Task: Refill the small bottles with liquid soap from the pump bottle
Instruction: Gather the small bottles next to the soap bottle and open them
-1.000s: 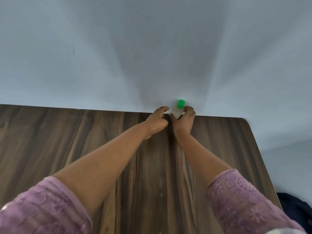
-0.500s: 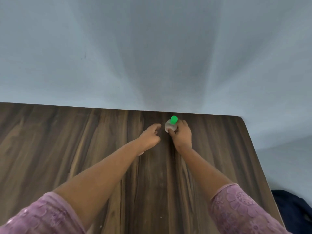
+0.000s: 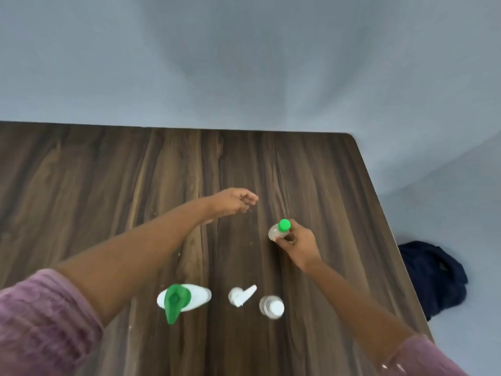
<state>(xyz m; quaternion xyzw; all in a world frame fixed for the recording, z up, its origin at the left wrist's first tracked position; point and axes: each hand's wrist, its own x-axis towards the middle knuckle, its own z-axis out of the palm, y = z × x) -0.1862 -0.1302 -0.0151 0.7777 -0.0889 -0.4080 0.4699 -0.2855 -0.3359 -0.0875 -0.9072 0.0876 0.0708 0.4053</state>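
Small green-capped bottle (image 3: 279, 230) was gripped in the right hand (image 3: 298, 246), fingers curled round it; the left hand (image 3: 233, 203) hung loosely curled, empty, beside. Carrying it upright to the pump bottle (image 3: 184, 298), nearer than both hands, seemed wise.

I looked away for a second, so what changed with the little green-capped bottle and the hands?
The right hand has drawn the green-capped bottle back from the far edge of the table toward the person. The left hand has moved away from it, holding nothing. Unchanged: the right hand's grip, the cap on.
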